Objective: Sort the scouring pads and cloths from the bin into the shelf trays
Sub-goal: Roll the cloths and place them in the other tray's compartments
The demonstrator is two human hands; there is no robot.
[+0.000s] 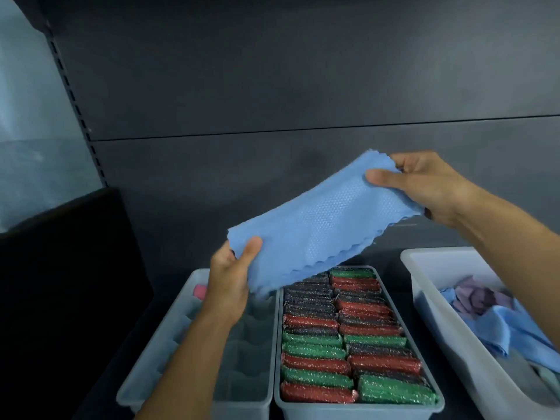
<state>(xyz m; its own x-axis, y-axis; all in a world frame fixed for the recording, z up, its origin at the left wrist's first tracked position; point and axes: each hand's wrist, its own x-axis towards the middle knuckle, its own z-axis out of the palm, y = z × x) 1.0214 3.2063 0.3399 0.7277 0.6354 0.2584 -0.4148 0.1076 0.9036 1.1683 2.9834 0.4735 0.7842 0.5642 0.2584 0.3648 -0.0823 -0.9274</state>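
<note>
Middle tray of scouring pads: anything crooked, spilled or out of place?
Nothing stands out. The scouring pads sit packed in two neat rows inside the middle tray; the blue cloth hangs above, held by both hands.

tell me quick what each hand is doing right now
Left hand: closed on the lower end of the blue cloth.
Right hand: closed on the cloth's upper end.

left tray cells open – middle tray packed full – bin top clear
</note>
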